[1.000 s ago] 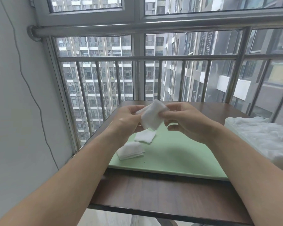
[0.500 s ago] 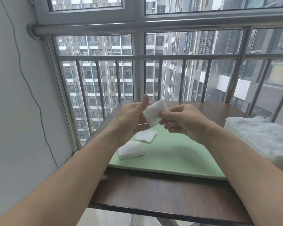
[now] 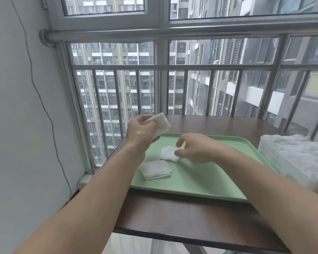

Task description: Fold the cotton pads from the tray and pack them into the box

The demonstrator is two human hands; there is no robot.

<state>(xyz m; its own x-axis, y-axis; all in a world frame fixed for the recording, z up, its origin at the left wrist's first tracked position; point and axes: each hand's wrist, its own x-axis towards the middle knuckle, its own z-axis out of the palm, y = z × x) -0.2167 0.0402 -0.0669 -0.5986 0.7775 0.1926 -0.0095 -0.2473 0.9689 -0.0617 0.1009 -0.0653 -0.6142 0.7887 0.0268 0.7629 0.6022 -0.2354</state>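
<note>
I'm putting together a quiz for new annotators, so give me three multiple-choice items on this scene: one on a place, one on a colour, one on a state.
1. Where does the stack of pads lie?
A) on the left part of the tray
B) on the floor
C) on the window rail

2. What colour is the tray?
A) blue
B) light green
C) red

3. What is the left hand doing?
A) lying flat and empty
B) pointing at the window
C) gripping a folded pad

Answers:
1 A: the stack rests on the tray's floor near its left rim.
2 B: its floor and rim are pale green.
3 C: its fingers curl round the white pad, held above the tray's far-left corner.
</note>
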